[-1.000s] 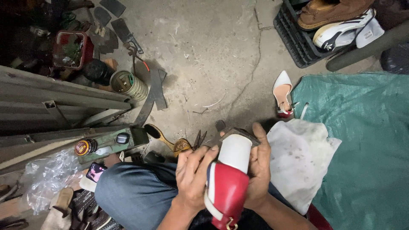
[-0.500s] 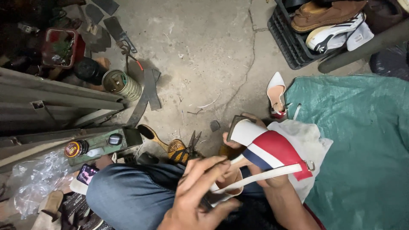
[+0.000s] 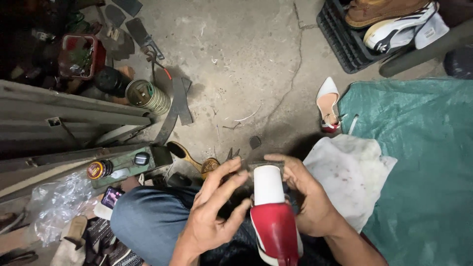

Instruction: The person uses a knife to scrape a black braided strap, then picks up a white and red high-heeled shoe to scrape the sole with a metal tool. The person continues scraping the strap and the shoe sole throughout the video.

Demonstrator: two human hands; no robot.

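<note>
A red and white high-heeled shoe (image 3: 272,216) stands on end over my lap, white toe part up, dark sole edge at the top. My right hand (image 3: 308,197) wraps its right side and holds it. On its left, my left hand (image 3: 214,209) has its fingers spread, with the fingertips touching the dark sole near the toe. The matching white and red shoe (image 3: 328,104) lies on the concrete floor beyond, beside a green tarp (image 3: 423,162).
A stained white cloth (image 3: 351,172) lies right of my hands. Scissors (image 3: 231,153), a wooden brush (image 3: 185,153), a tin can (image 3: 147,96), rubber strips (image 3: 176,106) and small tins (image 3: 100,169) lie to the left. A black crate (image 3: 345,37) of shoes stands at the top right.
The shoe has turned from lying sideways with its strap hanging to standing upright between both hands. My left hand has let go of the strap and moved up to the sole.
</note>
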